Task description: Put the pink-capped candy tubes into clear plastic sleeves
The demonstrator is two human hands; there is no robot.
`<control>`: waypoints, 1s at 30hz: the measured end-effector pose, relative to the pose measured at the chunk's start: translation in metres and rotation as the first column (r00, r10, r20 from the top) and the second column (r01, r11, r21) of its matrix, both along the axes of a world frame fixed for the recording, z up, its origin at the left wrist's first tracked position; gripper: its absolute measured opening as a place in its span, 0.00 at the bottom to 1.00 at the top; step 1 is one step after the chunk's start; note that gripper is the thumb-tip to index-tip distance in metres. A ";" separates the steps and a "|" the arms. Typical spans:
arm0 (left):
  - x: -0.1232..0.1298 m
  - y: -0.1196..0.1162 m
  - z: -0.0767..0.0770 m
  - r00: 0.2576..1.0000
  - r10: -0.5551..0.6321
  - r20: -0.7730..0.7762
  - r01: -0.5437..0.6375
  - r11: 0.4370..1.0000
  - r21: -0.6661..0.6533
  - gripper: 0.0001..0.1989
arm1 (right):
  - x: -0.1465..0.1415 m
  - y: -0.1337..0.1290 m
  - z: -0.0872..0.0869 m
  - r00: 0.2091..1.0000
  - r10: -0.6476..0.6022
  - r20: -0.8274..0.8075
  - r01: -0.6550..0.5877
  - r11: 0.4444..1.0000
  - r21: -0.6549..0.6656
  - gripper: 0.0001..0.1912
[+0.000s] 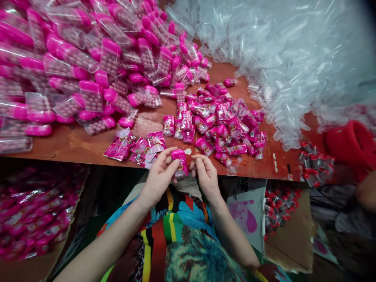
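My left hand (pixel 161 169) is closed around a pink-capped candy container (pixel 179 159) with a printed pink label, held at the table's front edge. Just right of it is my right hand (pixel 204 172), its thumb and fingers pinched together; whatever may be between them is too small to make out. Flat printed pink sleeves (pixel 141 149) lie left of my hands. Beyond my right hand spreads a heap of pink-labelled containers (pixel 226 121). A small white patch (pixel 188 151) shows on the table beside the held container.
Pink-capped containers of round candies (pixel 91 94) are piled at the left of the brown table (pixel 79 147). Clear plastic tubes (pixel 273 51) cover the back right. Near a red tub (pixel 349 143) lie small red-ended pieces (pixel 315 164). Boxes with pink packs (pixel 32 219) and red-ended pieces (pixel 280 211) stand below.
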State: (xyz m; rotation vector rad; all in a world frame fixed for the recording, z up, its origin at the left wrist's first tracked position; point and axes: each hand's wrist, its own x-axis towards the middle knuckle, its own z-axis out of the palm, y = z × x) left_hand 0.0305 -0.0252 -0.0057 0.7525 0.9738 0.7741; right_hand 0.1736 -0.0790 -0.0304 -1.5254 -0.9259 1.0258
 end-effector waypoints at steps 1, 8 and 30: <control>0.000 0.000 -0.001 0.999 -0.016 -0.037 0.018 0.999 0.030 0.23 | 0.000 0.000 0.001 1.000 0.009 -0.027 -0.009 1.000 -0.002 0.13; -0.005 -0.005 -0.003 0.957 -0.139 -0.253 0.201 0.949 0.241 0.26 | 0.003 0.016 0.017 0.966 0.217 0.142 -0.227 0.972 0.058 0.10; -0.006 0.000 0.001 0.999 0.002 0.042 0.008 0.973 -0.230 0.09 | 0.010 0.010 0.028 0.802 -0.113 -0.586 0.130 0.991 -0.014 0.17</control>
